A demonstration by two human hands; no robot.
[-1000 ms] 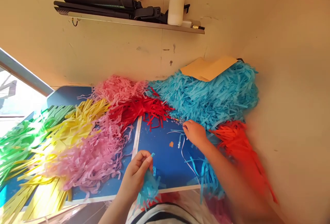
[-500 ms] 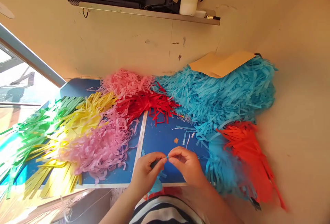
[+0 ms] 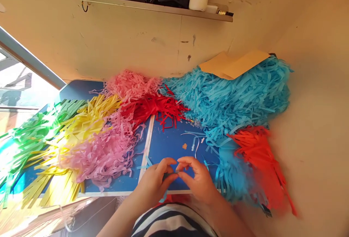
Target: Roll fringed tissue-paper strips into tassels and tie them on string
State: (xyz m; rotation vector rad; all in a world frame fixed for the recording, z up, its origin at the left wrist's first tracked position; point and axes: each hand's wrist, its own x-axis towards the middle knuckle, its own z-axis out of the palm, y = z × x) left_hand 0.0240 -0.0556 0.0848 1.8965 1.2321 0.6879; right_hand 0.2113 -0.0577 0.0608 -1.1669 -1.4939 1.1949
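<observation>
My left hand [image 3: 159, 178] and my right hand [image 3: 196, 178] meet over the front edge of the blue table [image 3: 163, 146], fingertips nearly touching. Both are curled into a pinch; whatever lies between the fingertips is too small to make out. Below my left hand hangs a bit of light-blue paper [image 3: 164, 196]. Beyond the hands lie thin blue strips, a white string [image 3: 196, 149] and a small orange-brown scrap [image 3: 184, 146]. Red tissue fringe [image 3: 155, 107] sits farther back at the middle.
Pink [image 3: 131, 86], lilac [image 3: 106, 157], yellow [image 3: 84, 124] and green fringe [image 3: 35, 135] cover the left side. A large blue fringe heap [image 3: 234, 98] bearing brown paper [image 3: 231, 66], plus red fringe [image 3: 259, 157], fills the right. Above hangs a loaded wall shelf [image 3: 155, 8].
Finger positions have shifted slightly, and the small blue piece seen between my fingertips is no longer distinct. Light-blue strips now show beside my left hand. The view has tilted a little.
</observation>
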